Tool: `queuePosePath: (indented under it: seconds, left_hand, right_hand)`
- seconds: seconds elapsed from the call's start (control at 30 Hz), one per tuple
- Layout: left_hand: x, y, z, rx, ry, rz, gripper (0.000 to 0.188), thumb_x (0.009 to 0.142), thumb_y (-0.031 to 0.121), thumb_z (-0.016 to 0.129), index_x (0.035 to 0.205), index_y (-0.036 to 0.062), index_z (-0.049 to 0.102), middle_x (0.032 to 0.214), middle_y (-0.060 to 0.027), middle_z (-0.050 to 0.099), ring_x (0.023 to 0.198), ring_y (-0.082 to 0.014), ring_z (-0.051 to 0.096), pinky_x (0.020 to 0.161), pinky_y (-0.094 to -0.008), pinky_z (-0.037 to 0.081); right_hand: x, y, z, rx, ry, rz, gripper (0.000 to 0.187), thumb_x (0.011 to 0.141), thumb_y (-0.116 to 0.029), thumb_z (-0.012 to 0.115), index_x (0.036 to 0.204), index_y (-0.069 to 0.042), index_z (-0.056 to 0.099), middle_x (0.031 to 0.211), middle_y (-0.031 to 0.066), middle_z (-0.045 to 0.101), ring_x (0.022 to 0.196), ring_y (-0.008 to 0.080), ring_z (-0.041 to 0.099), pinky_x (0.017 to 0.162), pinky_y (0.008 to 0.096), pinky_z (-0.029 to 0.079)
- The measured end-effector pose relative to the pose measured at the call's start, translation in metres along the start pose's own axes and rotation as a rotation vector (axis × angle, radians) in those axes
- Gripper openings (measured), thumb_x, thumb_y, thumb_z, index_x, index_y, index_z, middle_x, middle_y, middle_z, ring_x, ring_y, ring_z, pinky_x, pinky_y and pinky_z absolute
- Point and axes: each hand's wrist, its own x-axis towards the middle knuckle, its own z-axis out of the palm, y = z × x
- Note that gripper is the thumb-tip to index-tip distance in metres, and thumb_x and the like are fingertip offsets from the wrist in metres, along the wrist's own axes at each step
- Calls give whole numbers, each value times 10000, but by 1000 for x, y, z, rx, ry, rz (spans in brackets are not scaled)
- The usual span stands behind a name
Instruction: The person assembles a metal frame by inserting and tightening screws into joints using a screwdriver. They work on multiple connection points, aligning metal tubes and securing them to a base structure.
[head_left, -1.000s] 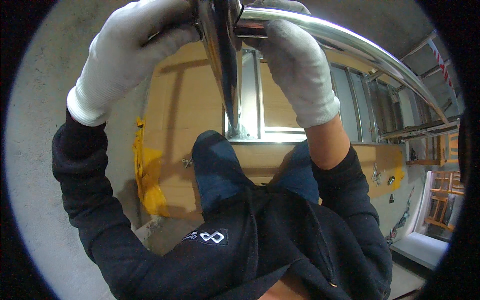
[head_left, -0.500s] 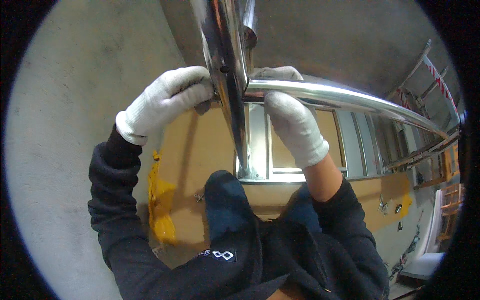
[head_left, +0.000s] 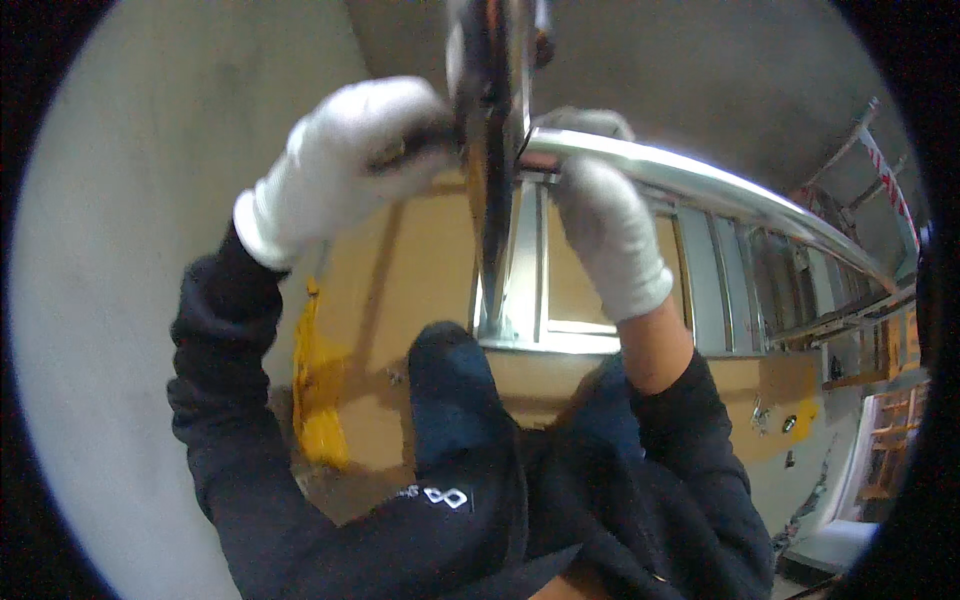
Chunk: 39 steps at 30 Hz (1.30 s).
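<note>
A shiny round metal post rises in front of me, its face catching dark reflections. From its right side a polished metal rail runs off to the right, meeting it at a joint. My right hand, in a white knit glove, is wrapped round this rail just beside the joint, thumb on the near side and fingers over the far side. On the post's left is my left hand, gloved too and blurred by motion. Its fingers are closed against the post; a dark patch shows between them, and what they hold is unclear.
Below lies a metal frame on brown board. Yellow plastic lies at the board's left edge. A grey wall stands close on my left. At the right are a rack with red-and-white tape and small metal parts.
The post and rail joint appear slightly farther right and higher in view. My left hand has risen and turned beside the post; my right hand keeps its grip on the rail.
</note>
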Motion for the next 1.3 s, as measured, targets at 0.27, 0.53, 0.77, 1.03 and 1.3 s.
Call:
queuePosePath:
  seconds: [0.27,0.53,0.77,1.03,1.3]
  left_hand:
    - [25,44,-11,-92,-133,-101,181,865,127,569,969,-17,597,806,-166,612,722,-270,591,665,-348,468]
    - [20,41,-13,113,0,67,158,836,112,615,923,-20,617,782,-152,604,698,-241,596,632,-321,472]
    - [15,42,-20,-390,-122,-180,197,899,91,536,1033,-46,581,892,-129,638,812,-187,611,740,-291,492]
    - [-15,15,-11,-224,-146,-482,274,922,110,519,1157,-31,537,963,-71,599,869,-146,559,804,-274,453]
    - [-13,39,-25,-216,-188,-641,310,901,43,535,1201,-29,507,1038,-95,547,928,-160,510,822,-299,441]
  right_hand:
    - [2,-5,-30,159,-146,58,314,871,-185,544,1136,-16,555,1123,115,593,1055,218,555,958,361,396]
    - [10,0,-54,266,-119,93,398,899,-243,504,1214,0,512,1188,180,565,1131,309,527,1011,472,361]
    - [-6,-11,-50,89,-168,81,361,919,-264,474,1171,-17,550,1177,197,568,1122,321,533,1028,468,353]
    - [-21,-23,-19,-220,-313,60,321,868,-176,585,1163,-49,569,1061,104,628,1002,202,597,912,327,467]
    - [-106,-93,-128,-460,159,309,385,776,-165,696,1090,24,578,1010,94,641,901,162,612,831,281,480]
